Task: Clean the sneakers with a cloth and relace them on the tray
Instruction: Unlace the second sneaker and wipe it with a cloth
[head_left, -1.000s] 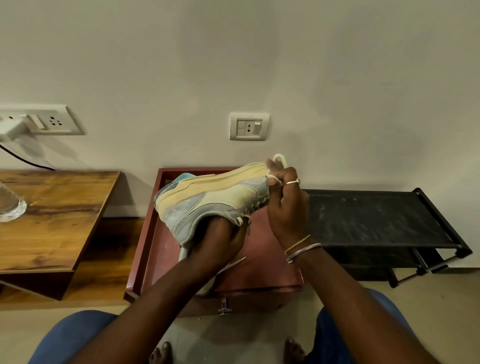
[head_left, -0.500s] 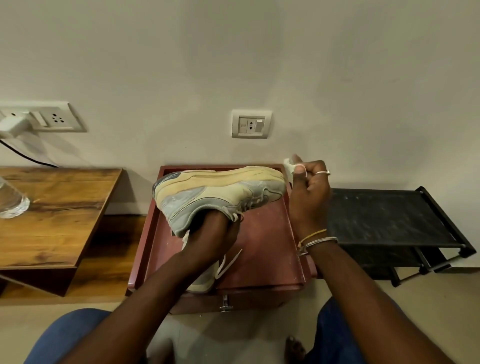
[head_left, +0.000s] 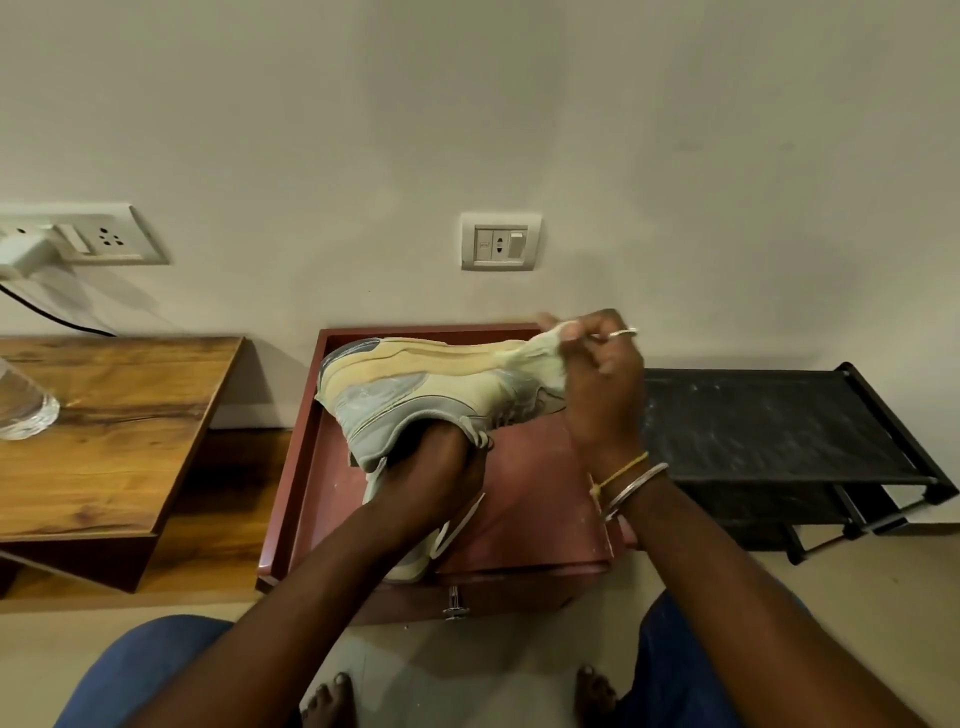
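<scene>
Left hand (head_left: 431, 467) tucked into sneaker (head_left: 415, 379); right hand (head_left: 602, 395) pinches cloth (head_left: 545, 353) at toe.

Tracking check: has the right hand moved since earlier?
Yes. The right hand, gripping a pale cloth, shifted slightly rightward, farther from the wall switch plate.

Matt suede sneaker (head_left: 415, 384), glossy wooden table (head_left: 104, 441)

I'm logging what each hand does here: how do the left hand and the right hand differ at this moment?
The left hand is pushed inside the sneaker, fingers hidden; the right hand is outside at its toe end, pinching a pale cloth. The right hand wears a ring, its wrist bangles; the left wrist is bare. Both work the same sneaker, over the tray.
</scene>
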